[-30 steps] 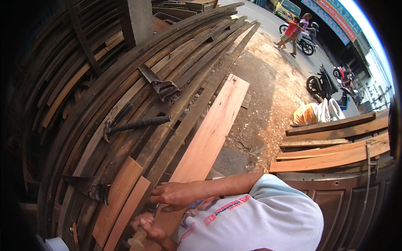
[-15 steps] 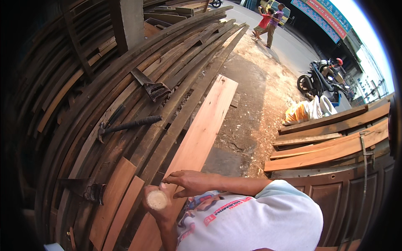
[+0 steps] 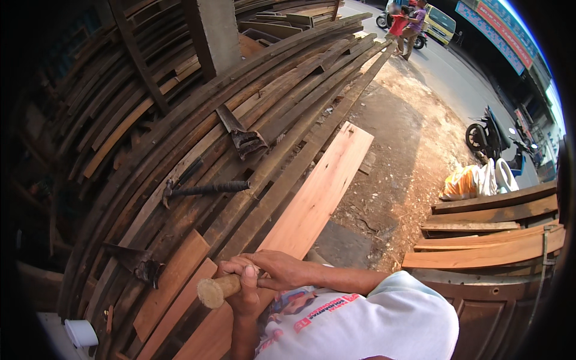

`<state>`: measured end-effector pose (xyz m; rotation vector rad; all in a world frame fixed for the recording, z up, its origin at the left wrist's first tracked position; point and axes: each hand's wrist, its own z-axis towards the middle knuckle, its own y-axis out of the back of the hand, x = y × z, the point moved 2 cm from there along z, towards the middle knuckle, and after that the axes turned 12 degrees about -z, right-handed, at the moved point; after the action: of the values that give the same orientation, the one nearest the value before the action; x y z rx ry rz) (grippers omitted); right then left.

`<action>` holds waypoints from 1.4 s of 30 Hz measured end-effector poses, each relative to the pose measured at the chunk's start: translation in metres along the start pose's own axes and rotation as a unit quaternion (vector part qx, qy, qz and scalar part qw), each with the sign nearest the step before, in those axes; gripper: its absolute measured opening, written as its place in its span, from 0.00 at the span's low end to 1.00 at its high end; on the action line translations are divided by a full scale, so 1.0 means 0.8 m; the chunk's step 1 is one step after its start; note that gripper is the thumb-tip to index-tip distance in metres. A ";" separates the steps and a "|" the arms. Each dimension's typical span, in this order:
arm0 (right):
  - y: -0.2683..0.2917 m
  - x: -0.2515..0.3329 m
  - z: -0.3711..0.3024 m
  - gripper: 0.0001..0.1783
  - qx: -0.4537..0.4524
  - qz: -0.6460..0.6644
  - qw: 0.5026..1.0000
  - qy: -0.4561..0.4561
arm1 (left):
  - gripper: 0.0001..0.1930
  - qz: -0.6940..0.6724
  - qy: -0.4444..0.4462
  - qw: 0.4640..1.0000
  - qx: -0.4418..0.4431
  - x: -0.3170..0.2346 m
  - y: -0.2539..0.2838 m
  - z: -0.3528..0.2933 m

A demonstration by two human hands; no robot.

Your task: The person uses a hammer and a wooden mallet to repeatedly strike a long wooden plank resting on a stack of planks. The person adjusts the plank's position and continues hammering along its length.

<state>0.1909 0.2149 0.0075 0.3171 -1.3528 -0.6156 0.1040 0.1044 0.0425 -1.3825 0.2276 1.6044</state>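
My left hand (image 3: 245, 293) is wrapped round a short wooden cylinder (image 3: 219, 290), thumb up, its pale round end sticking out to the left. My right hand (image 3: 277, 267) meets the left one, fingers curled close to it; what they grip, if anything, is hidden. Beneath both hands lies a long reddish plank (image 3: 321, 189), running away from me. Two shorter reddish boards (image 3: 174, 285) are on its left. A hammer with a black wrapped handle (image 3: 210, 188) rests on the dark beams (image 3: 282, 162). Two dark handsaws lie there too, one farther off (image 3: 243, 137), one nearer (image 3: 137, 263).
At the right, several planks (image 3: 486, 249) are stacked by a brown panelled door (image 3: 468, 309). A white and orange sack (image 3: 468, 183) stands behind them. A concrete post (image 3: 213, 36) rises at the back left; a white tub (image 3: 81, 333) is lower left. People (image 3: 408, 30) and motorbikes are by the road.
The view has shifted, so the scene sits farther right. The cylinder has tipped from end-on to lying sideways, and my right fingers have drawn in from stretched to curled against the left hand.
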 end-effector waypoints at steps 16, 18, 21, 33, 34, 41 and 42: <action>0.056 -0.091 -0.140 0.15 -0.138 -0.288 0.872 -0.372 | 0.26 0.526 0.342 0.779 -0.006 -0.067 0.238 -0.155; 0.032 -0.095 -0.155 0.19 -0.144 -0.277 0.857 -0.411 | 0.24 0.477 0.329 0.815 0.017 -0.079 0.257 -0.171; -0.008 -0.105 -0.167 0.24 -0.202 -0.255 0.820 -0.471 | 0.26 0.507 0.353 0.786 0.024 -0.089 0.290 -0.183; -0.041 -0.121 -0.152 0.29 -0.304 -0.032 0.817 -0.488 | 0.44 0.473 0.585 0.655 0.072 -0.083 0.436 -0.215; -0.039 -0.124 -0.153 0.29 -0.309 -0.018 0.822 -0.478 | 0.45 0.468 0.588 0.654 0.081 -0.072 0.445 -0.210; -0.045 -0.137 -0.156 0.31 -0.265 0.024 0.849 -0.457 | 0.44 0.361 0.677 0.638 0.064 -0.073 0.453 -0.211; -0.044 -0.136 -0.157 0.31 -0.266 0.022 0.849 -0.457 | 0.44 0.351 0.675 0.646 0.067 -0.072 0.457 -0.206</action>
<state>0.2947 0.2329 -0.1263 -0.5405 -1.9929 -1.1489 -0.0662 -0.2246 -0.1211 -2.2627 1.9128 0.6242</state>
